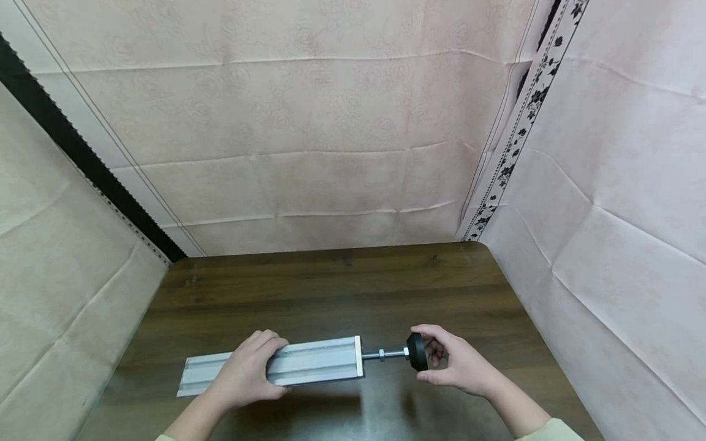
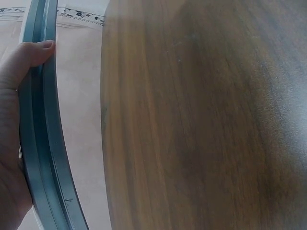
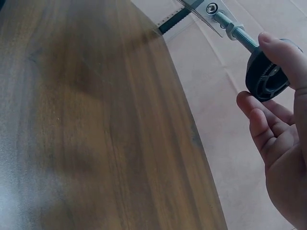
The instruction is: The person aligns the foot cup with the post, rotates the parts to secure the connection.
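My left hand (image 1: 250, 369) grips a long silver aluminium profile (image 1: 317, 360) round its middle, thumb on the near edge and fingers over the far one. In the left wrist view the thumb lies along the grooved side of the profile (image 2: 45, 124). A threaded rod (image 1: 390, 354) with nuts sticks out of the end plate (image 1: 359, 356) on the right. At the rod's outer end sits a round black levelling foot (image 1: 417, 351). My right hand (image 1: 455, 361) pinches the foot's rim between thumb and fingers. The right wrist view shows the foot's ribbed hollow underside (image 3: 268, 81).
Below the profile lies a brown wooden table (image 1: 331, 288), with the profile's shadow on it. Pale patterned cloth (image 1: 309, 122) hangs behind, and more cloth (image 1: 618, 214) stands along the right and left sides. A black strip (image 1: 83, 147) runs down the left corner.
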`<state>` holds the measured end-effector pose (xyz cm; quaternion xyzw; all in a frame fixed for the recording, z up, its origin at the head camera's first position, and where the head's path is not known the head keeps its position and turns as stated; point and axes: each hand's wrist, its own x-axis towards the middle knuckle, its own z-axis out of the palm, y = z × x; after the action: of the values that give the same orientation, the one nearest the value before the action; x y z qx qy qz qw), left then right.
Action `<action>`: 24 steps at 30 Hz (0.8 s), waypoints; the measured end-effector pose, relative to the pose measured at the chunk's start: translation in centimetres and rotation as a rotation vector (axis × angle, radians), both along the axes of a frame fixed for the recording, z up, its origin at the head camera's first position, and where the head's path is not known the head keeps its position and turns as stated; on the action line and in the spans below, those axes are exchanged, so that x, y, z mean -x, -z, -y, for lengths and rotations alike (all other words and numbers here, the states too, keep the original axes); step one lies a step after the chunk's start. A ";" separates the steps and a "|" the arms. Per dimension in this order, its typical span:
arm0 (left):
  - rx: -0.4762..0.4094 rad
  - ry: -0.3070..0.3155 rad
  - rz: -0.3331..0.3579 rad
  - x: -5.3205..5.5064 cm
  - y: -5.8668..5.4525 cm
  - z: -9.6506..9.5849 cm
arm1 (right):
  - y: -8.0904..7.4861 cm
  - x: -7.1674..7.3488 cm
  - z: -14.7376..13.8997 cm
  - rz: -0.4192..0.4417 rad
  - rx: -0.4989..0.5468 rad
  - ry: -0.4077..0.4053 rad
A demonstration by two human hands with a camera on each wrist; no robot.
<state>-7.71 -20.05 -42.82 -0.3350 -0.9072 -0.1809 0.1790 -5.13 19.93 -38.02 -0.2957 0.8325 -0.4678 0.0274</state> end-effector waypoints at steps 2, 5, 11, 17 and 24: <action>0.001 0.000 0.002 0.0 0.0 0.0 | 0.8 0.3 -0.2 0.013 0.008 0.000; 0.008 -0.005 0.004 0.1 0.0 0.0 | 2.2 0.8 -0.7 0.044 0.019 0.000; 0.013 -0.014 0.014 -0.1 -0.1 0.0 | 3.4 1.3 -0.9 0.161 0.062 0.010; 0.010 -0.023 0.031 -0.2 -0.1 -0.1 | 3.4 1.4 -0.8 0.243 0.120 0.014; 0.022 -0.024 0.047 -0.2 -0.2 -0.1 | 3.3 1.4 -0.7 0.301 0.135 0.027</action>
<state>-7.54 -19.91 -42.60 -0.3215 -0.9171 -0.1766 0.1564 -6.55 20.68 -41.36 -0.2121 0.7895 -0.5621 0.1253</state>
